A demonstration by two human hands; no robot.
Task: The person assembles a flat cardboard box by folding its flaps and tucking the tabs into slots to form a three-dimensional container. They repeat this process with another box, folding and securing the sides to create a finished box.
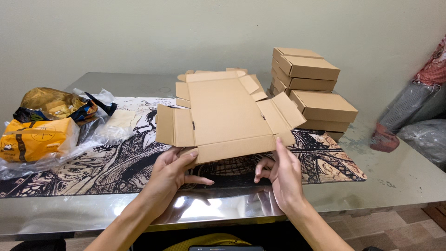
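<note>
The person's left hand (174, 169) grips the near edge of a flat, unfolded cardboard box blank (226, 114), thumb on top and fingers curled beneath. The right hand (283, 174) closes on the same edge toward its 5 o'clock corner, index finger raised along a flap. The blank hovers tilted above the printed desk mat (93, 167) (black-and-tan line art), which lies on the shiny metal table (399, 176). At 1 o'clock from the blank, two stacks of folded cardboard boxes (309, 88) stand just beside it. At 9 o'clock, well apart, an orange packet in clear plastic wrap (35, 139) rests on the mat, with a crumpled snack bag (55, 104) behind it.
</note>
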